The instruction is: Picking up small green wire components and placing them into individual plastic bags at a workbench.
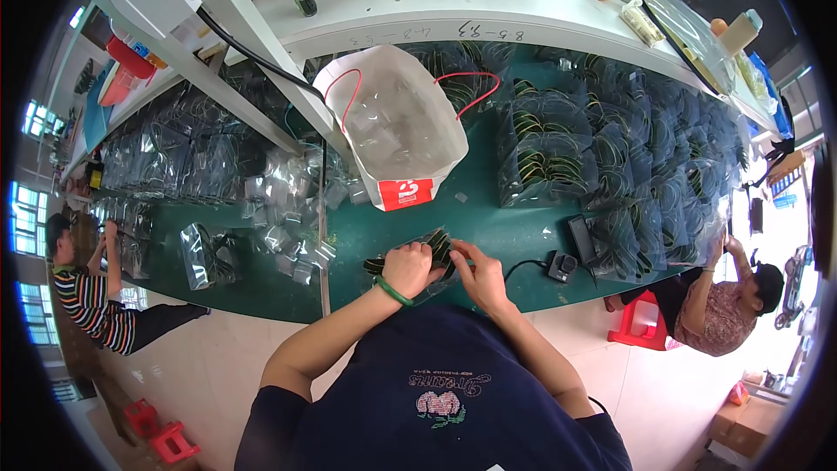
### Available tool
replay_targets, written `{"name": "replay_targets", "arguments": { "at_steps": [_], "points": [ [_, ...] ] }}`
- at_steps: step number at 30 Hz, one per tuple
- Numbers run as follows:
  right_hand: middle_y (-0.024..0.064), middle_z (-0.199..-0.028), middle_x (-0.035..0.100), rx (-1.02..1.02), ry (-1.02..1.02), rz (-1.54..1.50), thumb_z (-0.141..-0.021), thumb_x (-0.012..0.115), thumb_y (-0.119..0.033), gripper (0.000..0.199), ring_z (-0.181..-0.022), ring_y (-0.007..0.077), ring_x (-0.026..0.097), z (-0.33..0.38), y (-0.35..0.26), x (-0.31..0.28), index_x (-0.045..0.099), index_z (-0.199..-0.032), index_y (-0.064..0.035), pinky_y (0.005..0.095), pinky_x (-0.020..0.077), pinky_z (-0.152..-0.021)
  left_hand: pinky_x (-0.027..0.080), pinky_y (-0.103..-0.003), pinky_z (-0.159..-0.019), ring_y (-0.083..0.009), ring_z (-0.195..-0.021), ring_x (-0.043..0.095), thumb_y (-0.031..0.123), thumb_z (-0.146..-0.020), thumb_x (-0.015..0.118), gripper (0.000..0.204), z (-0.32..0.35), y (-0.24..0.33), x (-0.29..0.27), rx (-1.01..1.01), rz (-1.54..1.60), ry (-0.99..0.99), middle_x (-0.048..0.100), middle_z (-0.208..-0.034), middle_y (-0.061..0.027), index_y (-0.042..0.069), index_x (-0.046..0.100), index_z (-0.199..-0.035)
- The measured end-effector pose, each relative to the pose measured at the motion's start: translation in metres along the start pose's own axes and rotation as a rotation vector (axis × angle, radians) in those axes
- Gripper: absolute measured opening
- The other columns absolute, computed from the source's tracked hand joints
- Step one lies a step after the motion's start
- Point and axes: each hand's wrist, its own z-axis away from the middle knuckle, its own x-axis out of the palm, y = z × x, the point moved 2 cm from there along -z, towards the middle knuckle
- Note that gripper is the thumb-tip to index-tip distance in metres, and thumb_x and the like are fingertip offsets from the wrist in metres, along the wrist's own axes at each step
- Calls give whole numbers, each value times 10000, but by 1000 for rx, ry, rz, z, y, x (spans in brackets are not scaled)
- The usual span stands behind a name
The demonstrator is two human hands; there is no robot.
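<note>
At the table's front edge, just before my body, lies a clear plastic bag of dark curved pieces with yellowish edges (pixel 440 244); what the pieces are I cannot tell. My left hand (pixel 406 270), with a green bangle at its wrist, is closed over the bag's middle, knuckles up. Thumb and fingers of my right hand (pixel 479 276) close on the bag's right end. Both palms hide part of the bag. Beyond my hands stands a white paper bag (pixel 353 161) with red handles, opening upward, with clear plastic packets inside.
Stacked bags of dark pieces (pixel 549 166) fill the right side, with more bags (pixel 174 157) at the left. Small clear packets (pixel 283 240) lie left of a table seam. A small black camera (pixel 561 265) with a cable sits right of my hands. People sit at both sides.
</note>
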Motion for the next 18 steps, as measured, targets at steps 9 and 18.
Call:
{"name": "replay_targets", "arguments": {
  "at_steps": [9,18],
  "points": [
    [247,-973,776,-70,-35,130,-1028,692,-166,280,-724,331,773,-5,8,-1,736,-1271,-34,401,596,-684,616,-433,-628,-304,-728,756,452,-778,871,459,9,5,15,-129,41,160,701,-842,-115,66,663,-914],
    [252,-879,741,-156,-51,218,-994,690,-110,274,-704,373,747,-6,10,-2,732,-1251,-26,436,585,-659,616,-465,-644,-330,-759,758,403,-813,884,466,11,5,19,-198,129,103,695,-923,-134,50,640,-995]
  ]
}}
